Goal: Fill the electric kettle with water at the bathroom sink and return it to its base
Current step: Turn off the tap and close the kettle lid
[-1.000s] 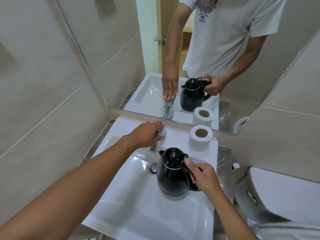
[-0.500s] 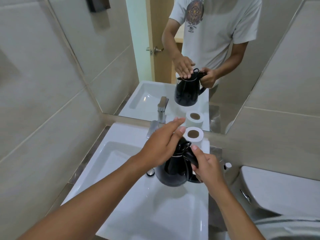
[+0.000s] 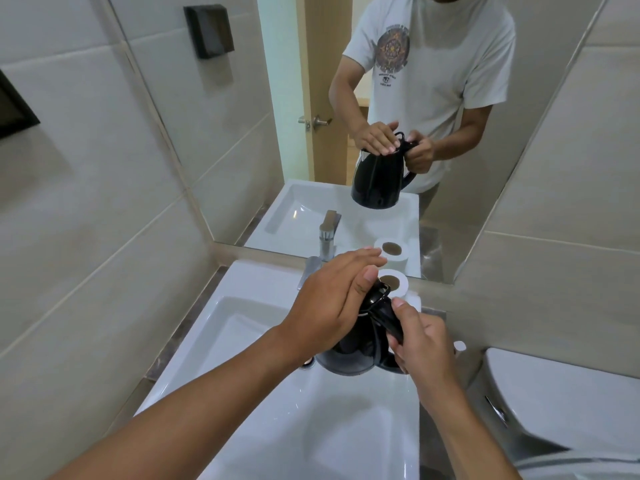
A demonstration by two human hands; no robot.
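Note:
A black electric kettle is held in the air over the white sink basin. My right hand grips its handle at the right. My left hand lies flat on top of the kettle, palm pressing on the lid, fingers stretched out toward the mirror. The lid itself is mostly hidden under that hand. The chrome faucet stands behind the kettle, with no water visible from it. The mirror shows the same pose from the front.
A toilet paper roll stands on the sink's back right corner. A toilet cistern sits to the right. Tiled wall closes the left side. A dark wall box and a door handle appear in the mirror.
My left hand left the faucet lever and came onto the kettle's lid. The kettle has risen out of the basin, and my view has tilted upward.

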